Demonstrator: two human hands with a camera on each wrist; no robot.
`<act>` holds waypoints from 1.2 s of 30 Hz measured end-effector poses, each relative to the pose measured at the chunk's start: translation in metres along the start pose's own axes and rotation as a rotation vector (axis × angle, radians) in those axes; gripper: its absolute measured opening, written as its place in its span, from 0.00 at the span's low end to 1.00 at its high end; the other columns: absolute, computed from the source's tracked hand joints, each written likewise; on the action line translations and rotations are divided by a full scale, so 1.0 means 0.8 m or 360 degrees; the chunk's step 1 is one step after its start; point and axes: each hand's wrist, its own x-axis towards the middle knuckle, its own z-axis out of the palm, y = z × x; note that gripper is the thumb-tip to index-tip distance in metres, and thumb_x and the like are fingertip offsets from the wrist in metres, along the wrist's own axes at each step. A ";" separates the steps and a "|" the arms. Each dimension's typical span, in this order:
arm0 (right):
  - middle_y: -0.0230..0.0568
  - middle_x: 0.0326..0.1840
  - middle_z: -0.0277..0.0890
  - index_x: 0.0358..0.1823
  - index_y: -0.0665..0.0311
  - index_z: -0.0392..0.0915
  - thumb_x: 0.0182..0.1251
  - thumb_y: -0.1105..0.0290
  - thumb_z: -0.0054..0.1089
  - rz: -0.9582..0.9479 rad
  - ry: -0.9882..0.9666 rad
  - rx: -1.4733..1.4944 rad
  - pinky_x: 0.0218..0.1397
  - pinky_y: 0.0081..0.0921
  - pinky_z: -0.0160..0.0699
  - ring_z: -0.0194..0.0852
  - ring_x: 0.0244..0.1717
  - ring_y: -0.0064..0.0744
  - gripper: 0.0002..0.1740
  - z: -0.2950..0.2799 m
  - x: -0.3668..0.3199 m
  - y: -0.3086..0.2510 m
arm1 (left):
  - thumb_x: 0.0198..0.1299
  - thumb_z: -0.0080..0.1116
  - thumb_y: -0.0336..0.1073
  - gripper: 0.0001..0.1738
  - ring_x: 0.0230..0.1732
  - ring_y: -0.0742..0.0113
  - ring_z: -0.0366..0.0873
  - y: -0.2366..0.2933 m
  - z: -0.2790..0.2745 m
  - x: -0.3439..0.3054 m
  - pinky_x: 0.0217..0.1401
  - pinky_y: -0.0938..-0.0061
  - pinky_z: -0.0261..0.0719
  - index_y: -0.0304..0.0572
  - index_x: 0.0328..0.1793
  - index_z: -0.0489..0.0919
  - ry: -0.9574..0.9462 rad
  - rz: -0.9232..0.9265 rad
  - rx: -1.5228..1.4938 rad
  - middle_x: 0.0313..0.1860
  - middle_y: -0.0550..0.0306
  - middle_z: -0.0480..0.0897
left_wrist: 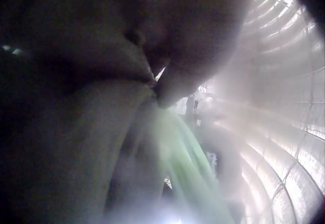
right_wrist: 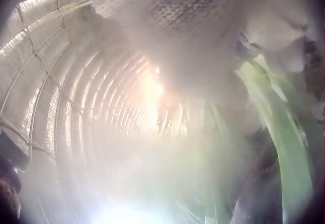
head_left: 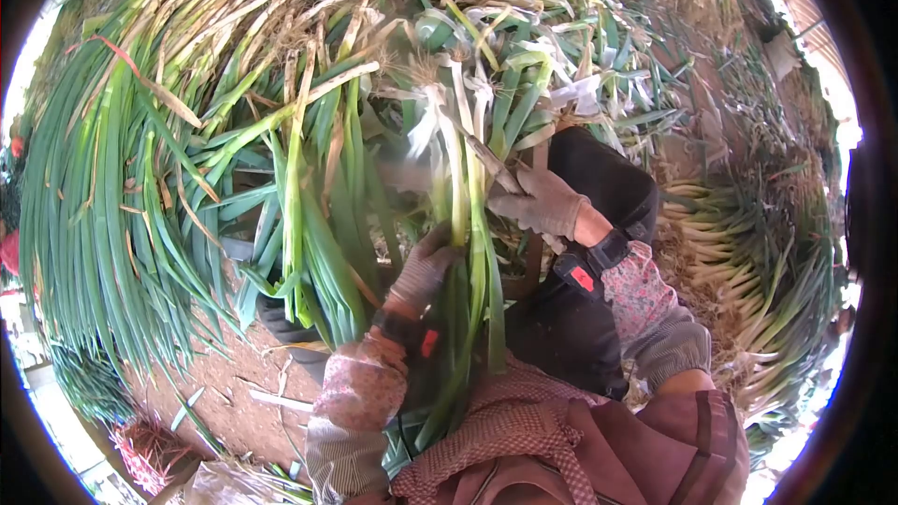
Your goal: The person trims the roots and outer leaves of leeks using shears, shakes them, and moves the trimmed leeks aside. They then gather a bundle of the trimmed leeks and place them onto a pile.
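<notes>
In the head view, my gloved left hand grips several long green onions round their green part, white root ends pointing away from me. Their leaves hang down towards my lap. To the right, my gloved right hand holds a thin grey-brown rod-like tool, its far end close beside the white stems. Loose white skin hangs blurred at the root ends. The left wrist view is dark and hazy, with green leaves below the fingers. In the right wrist view, glove fabric fills the top beside a green leaf.
A big heap of green onions lies at the left, roots away from me. Peeled skins and leaves are piled ahead. More green onions with pale stems lie in a row at the right. Bare soil shows at lower left.
</notes>
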 end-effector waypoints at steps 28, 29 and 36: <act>0.60 0.31 0.79 0.44 0.71 0.72 0.62 0.50 0.65 -0.0204 0.0037 -0.0460 0.40 0.45 0.79 0.83 0.36 0.58 0.28 0.044 -0.033 -0.014 | 0.61 0.58 0.48 0.22 0.46 0.40 0.82 0.189 -0.072 -0.017 0.50 0.48 0.80 0.46 0.58 0.77 0.1508 0.0572 0.2569 0.48 0.39 0.84; 0.61 0.32 0.79 0.44 0.71 0.72 0.62 0.50 0.65 -0.0258 0.0055 -0.0473 0.41 0.46 0.79 0.82 0.37 0.60 0.28 0.048 -0.037 -0.012 | 0.62 0.58 0.49 0.22 0.47 0.40 0.83 0.197 -0.093 -0.010 0.50 0.47 0.79 0.44 0.56 0.78 0.1662 0.0408 0.2668 0.49 0.40 0.84; 0.61 0.35 0.80 0.47 0.70 0.73 0.62 0.50 0.65 -0.0355 0.0174 -0.0368 0.44 0.48 0.78 0.81 0.39 0.64 0.28 0.051 -0.045 0.000 | 0.63 0.57 0.54 0.25 0.44 0.39 0.85 0.223 -0.119 -0.009 0.47 0.50 0.80 0.39 0.52 0.78 0.1169 0.0134 0.2274 0.38 0.38 0.85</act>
